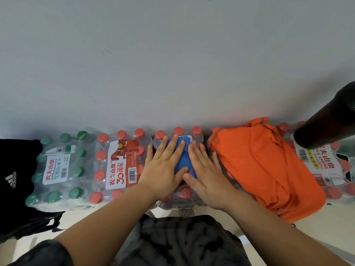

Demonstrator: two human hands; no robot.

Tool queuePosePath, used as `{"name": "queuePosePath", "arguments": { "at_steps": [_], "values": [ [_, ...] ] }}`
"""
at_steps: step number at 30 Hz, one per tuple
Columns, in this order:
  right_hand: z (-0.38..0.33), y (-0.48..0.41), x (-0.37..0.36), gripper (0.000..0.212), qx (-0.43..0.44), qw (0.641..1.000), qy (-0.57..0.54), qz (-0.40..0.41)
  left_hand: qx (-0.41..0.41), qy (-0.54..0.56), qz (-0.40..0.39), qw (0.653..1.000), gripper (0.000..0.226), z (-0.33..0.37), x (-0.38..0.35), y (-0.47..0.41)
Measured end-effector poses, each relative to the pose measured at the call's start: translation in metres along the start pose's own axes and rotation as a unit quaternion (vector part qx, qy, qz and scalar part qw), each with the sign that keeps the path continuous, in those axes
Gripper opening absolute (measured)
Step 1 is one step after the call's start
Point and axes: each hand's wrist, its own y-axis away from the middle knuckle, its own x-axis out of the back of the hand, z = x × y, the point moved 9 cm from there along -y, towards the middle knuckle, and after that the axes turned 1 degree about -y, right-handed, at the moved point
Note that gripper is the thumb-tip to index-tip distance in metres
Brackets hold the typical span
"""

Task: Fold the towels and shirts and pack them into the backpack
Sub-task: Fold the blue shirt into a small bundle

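Left hand [165, 166] and right hand [205, 173], grips released, flatten a folded blue towel [183, 156] on water packs [119, 162]; the orange shirt [265, 166] (loosely bundled) and the backpack [15, 179] apparently await packing.

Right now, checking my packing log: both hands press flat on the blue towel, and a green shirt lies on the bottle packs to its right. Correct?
Not quite. The head view shows the shirt is orange, not green; left hand and right hand do press flat on the blue towel.
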Motion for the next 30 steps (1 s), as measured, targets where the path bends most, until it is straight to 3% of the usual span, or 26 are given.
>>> {"name": "queuePosePath", "arguments": {
  "at_steps": [4, 7, 9, 11, 21, 25, 30],
  "values": [
    [-0.004, 0.003, -0.004, 0.093, 0.025, 0.997, 0.068, -0.028, -0.014, -0.002, -0.008, 1.000, 0.076, 0.000, 0.000, -0.004],
    [0.002, 0.001, -0.006, 0.093, 0.018, 0.997, 0.062, -0.046, -0.005, 0.102, 0.059, 0.993, 0.075, -0.003, 0.015, 0.003],
    [0.005, 0.001, -0.006, 0.091, 0.022, 0.996, 0.070, -0.048, 0.068, 0.181, 0.104, 0.976, 0.067, -0.019, 0.025, 0.010],
    [0.006, 0.001, -0.007, 0.089, 0.025, 0.997, 0.057, -0.045, 0.134, 0.233, 0.089, 0.959, 0.064, -0.034, 0.021, 0.014],
    [-0.007, -0.003, 0.000, 0.099, 0.038, 0.998, -0.039, -0.003, 0.124, 0.306, 0.042, 0.943, 0.063, -0.028, 0.032, -0.003],
    [-0.013, -0.006, 0.001, 0.096, 0.024, 0.995, -0.097, 0.012, 0.121, 0.401, 0.050, 0.907, 0.058, -0.030, 0.035, 0.000],
    [-0.040, -0.013, 0.000, 0.088, 0.036, 0.987, -0.157, 0.019, 0.128, 0.563, 0.043, 0.816, 0.050, -0.053, 0.041, 0.019]
  ]
}}
